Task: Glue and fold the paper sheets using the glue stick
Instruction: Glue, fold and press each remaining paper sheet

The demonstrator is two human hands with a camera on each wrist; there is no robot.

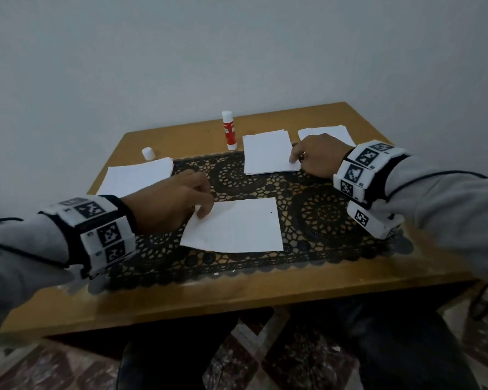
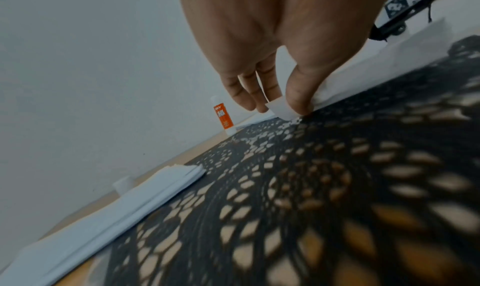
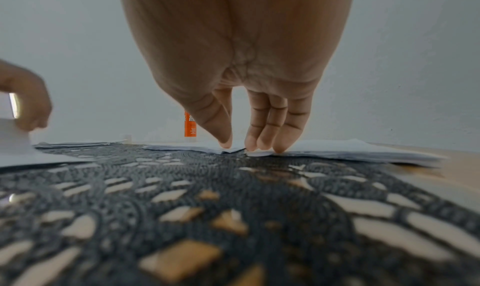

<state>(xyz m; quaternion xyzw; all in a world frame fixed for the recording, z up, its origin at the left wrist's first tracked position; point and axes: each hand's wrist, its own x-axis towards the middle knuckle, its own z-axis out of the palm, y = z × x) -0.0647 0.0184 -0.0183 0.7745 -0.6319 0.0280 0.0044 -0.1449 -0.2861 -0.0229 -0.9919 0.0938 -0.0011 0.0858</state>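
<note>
A single white sheet [image 1: 234, 225] lies on the black lace mat [image 1: 321, 215] in the middle of the table. My left hand [image 1: 202, 213] pinches its far left corner between thumb and fingers; in the left wrist view that corner [image 2: 279, 109] is lifted off the mat. My right hand [image 1: 295, 161] reaches to a stack of sheets [image 1: 266, 152] behind it, and its thumb [image 3: 226, 142] and straight fingertips [image 3: 262, 144] rest on the stack's near right corner. The glue stick [image 1: 229, 130] stands upright and uncapped at the back, held by neither hand.
The white cap [image 1: 148, 153] sits at the back left beside another stack of paper [image 1: 137, 175]. A third stack [image 1: 326, 133] lies at the back right. The wooden table [image 1: 181, 299] abuts a plain wall.
</note>
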